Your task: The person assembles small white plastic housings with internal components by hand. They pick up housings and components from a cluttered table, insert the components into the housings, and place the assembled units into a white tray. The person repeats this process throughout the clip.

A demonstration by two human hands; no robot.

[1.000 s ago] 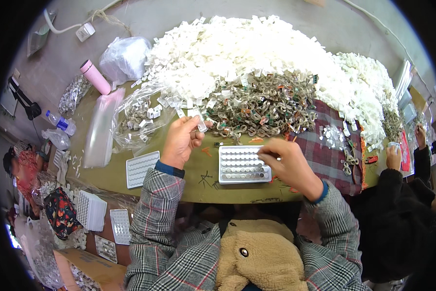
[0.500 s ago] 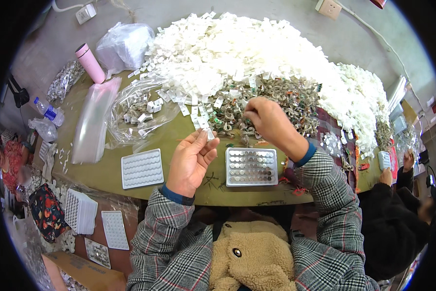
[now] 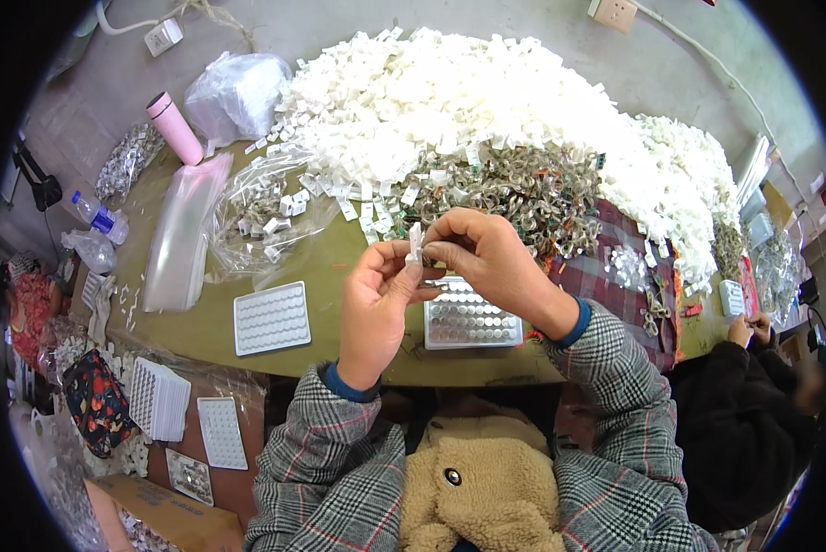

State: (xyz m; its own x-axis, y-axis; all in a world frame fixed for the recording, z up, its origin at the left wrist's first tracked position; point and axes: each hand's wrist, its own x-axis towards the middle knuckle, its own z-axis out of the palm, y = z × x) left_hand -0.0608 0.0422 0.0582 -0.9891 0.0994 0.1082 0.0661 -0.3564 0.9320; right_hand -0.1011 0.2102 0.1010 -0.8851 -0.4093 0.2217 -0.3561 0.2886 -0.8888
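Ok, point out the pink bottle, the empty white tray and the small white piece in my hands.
pink bottle (image 3: 176,128), head view, middle of its body.
empty white tray (image 3: 272,318), head view, centre of its dimpled face.
white piece (image 3: 415,243), head view, upper end above the fingers.

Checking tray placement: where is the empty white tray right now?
Head view: the empty white tray lies on the table's left side, left of the left hand, below the clear plastic bag.

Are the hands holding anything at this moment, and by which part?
Yes. The left hand pinches a small white plastic piece by its lower end, upright; the right hand meets it at the same spot, fingertips together. What the right hand grips cannot be told.
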